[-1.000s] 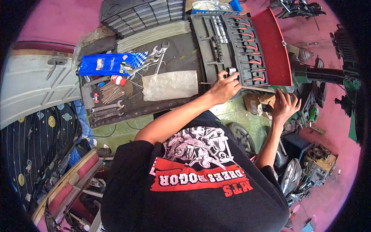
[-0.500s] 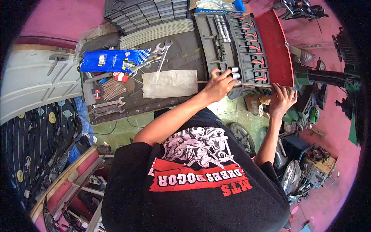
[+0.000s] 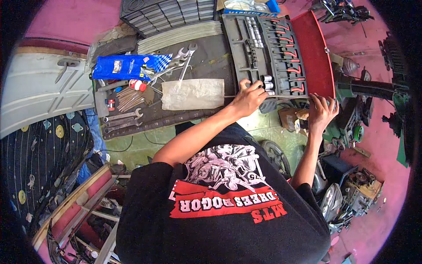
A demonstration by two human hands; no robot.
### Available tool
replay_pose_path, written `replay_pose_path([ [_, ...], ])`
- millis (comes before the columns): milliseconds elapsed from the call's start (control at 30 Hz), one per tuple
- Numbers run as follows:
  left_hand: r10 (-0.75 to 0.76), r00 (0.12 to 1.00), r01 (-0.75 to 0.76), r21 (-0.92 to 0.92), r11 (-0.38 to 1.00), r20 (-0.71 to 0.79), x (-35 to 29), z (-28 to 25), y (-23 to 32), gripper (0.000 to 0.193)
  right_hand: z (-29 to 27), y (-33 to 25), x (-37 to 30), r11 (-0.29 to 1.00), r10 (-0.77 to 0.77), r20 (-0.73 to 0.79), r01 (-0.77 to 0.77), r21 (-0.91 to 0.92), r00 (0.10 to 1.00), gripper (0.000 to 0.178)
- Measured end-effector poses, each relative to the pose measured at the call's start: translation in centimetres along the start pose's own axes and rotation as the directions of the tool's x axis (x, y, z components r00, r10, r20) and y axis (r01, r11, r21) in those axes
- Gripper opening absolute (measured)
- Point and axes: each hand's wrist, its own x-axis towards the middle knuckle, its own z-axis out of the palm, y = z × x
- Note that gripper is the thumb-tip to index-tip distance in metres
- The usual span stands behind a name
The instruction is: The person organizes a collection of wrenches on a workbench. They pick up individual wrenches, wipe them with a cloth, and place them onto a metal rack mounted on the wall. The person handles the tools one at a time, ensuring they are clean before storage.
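A tool case [image 3: 314, 57] with a red lid and dark moulded trays lies open on the bench, toward the right. My left hand [image 3: 249, 99] is closed over its front edge, fingers curled beside several chrome sockets [image 3: 267, 83]. At the front right corner, below the lid, my right hand [image 3: 323, 112] has its fingers bent over the same edge. Both thumbs and the undersides of my grips are hidden. Red-handled T-shaped tools [image 3: 293, 70] lie in a row in the right tray. A beige cloth-like sheet [image 3: 193, 94] lies left of my left hand.
Left on the bench are a blue packet [image 3: 116, 67], combination wrenches [image 3: 123, 119], a red-and-white bottle [image 3: 137, 85] and thin brown sticks [image 3: 131, 99]. Behind stand a grey drawer cabinet [image 3: 171, 15] and a bundle of pale rods [image 3: 180, 37]. Motorcycle parts [image 3: 347, 189] crowd the right side.
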Motion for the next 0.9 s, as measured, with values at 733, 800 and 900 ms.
replay_pose_path([
  [733,0.006,0.998,-0.008,-0.039,0.999,-0.065,-0.2,-0.6,0.6,0.016,-2.1,-0.1,0.8,0.999,-0.039,-0.001,0.039,-0.035,0.999,0.022],
  [800,0.001,0.999,-0.002,-0.031,1.000,-0.044,-0.4,-0.7,0.7,0.016,-1.7,0.2,0.5,0.999,-0.036,-0.002,0.036,-0.026,0.999,0.021],
  [900,-0.012,0.999,0.010,-0.032,0.999,-0.051,-0.7,-0.8,0.8,0.015,-1.4,0.2,0.2,0.999,-0.035,0.005,0.035,-0.014,0.999,0.021],
])
